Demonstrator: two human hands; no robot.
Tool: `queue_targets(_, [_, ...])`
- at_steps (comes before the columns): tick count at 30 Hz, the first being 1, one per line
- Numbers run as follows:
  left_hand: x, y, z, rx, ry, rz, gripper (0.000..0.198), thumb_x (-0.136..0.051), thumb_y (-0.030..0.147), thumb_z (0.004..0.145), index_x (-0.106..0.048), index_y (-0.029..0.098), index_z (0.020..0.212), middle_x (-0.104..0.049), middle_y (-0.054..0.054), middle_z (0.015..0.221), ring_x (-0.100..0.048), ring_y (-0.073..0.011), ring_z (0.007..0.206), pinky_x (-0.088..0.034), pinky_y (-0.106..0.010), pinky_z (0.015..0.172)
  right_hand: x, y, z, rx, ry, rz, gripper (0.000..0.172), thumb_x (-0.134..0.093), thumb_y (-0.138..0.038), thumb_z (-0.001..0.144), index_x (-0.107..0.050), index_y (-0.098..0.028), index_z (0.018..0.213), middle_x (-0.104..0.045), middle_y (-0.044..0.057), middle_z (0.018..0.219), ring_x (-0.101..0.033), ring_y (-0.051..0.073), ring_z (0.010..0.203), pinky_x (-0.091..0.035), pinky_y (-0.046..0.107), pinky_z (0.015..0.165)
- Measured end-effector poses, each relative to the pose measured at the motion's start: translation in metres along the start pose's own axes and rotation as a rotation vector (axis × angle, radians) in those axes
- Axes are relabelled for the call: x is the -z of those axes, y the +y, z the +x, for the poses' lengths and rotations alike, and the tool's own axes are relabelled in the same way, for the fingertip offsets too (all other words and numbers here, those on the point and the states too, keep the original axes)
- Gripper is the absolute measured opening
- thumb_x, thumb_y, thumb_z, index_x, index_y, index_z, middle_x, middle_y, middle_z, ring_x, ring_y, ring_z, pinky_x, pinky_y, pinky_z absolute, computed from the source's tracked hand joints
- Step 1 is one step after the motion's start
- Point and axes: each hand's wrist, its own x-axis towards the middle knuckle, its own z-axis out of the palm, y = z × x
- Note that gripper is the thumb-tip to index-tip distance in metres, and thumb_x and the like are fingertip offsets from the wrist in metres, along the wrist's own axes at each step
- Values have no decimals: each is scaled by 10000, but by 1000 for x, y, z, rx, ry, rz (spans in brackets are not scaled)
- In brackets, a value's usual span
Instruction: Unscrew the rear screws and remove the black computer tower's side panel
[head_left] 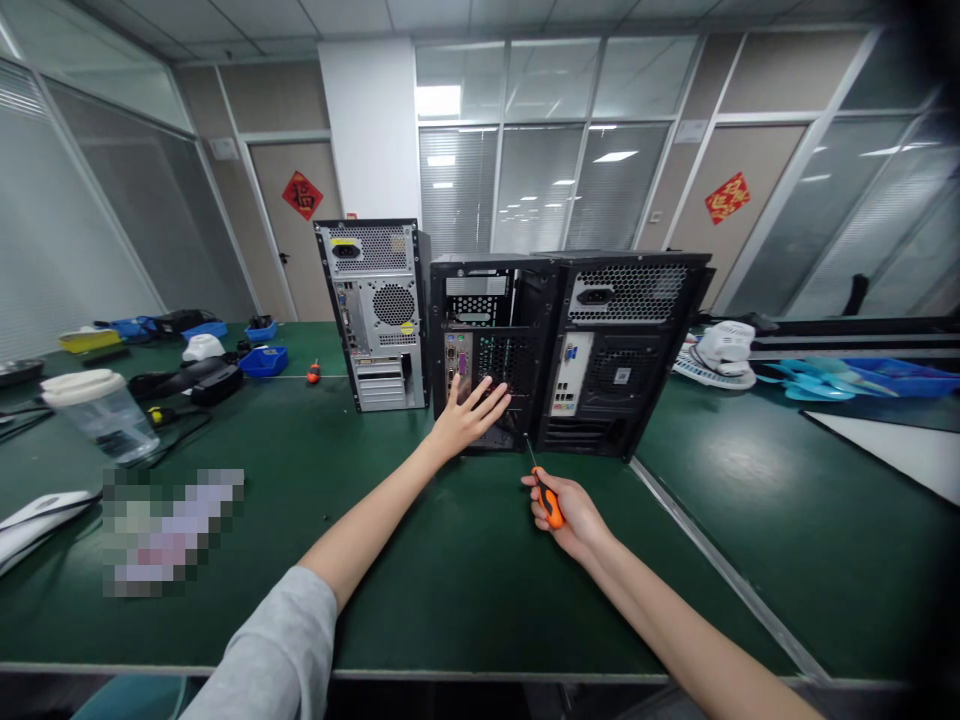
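My right hand (576, 512) is closed around the orange and black handle of a screwdriver (550, 500). Its thin shaft points up and away, and the tip reaches the lower right corner of a black computer case (491, 300). Whether the tip sits in a screw is too small to tell. My left hand (466, 418) lies with fingers spread against the lower back panel of that case, near the port plate. A gap at the top of the panel shows the inside. To the right stands another black case (630, 350), and to the left a silver-backed case (382, 320).
The green table (420, 590) has a metal seam at right. At left are a plastic cup (101, 415), blue bins (264, 361), cables and a second screwdriver (313, 372). Light blue fan blades (817, 380) and a white fan part (724, 350) lie at right.
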Motion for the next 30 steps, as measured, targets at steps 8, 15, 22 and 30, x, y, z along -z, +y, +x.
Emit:
queue_targets(8, [1,0,0,-2,-42,-30,492,-431,143,943,-437,201,1431,-294,-94,1561,-203,-288,1469,-23,-703,1130,1,-1,1,-63,-27,60,181,-496,-204,899,-601,-128,772,-494,-34,499,-355,58,337,-234,199,339])
queue_targets(15, [1,0,1,-1,-8,8,481,-439,147,940,-458,202,1417,-289,-81,1562,-177,-285,1475,-7,-689,1137,3,-1,3,-123,-54,105,198,-437,-198,929,-597,-142,827,-488,-32,505,-342,62,357,-250,191,342])
queue_targets(22, [-1,0,0,-1,-31,-36,503,-448,139,934,-433,201,1434,-294,-112,1559,-170,-288,1476,-18,-705,1123,6,-1,6,-147,-94,152,170,-445,-184,912,-595,-145,843,-441,-40,512,-312,63,368,-245,186,336])
queue_targets(30, [0,0,0,-3,-16,-9,479,-427,147,945,-453,198,1420,-286,-79,1563,-196,-287,1471,1,-691,1134,9,-1,10,-165,-111,171,175,-438,-183,899,-599,-168,832,-434,-34,524,-328,77,387,-269,191,346])
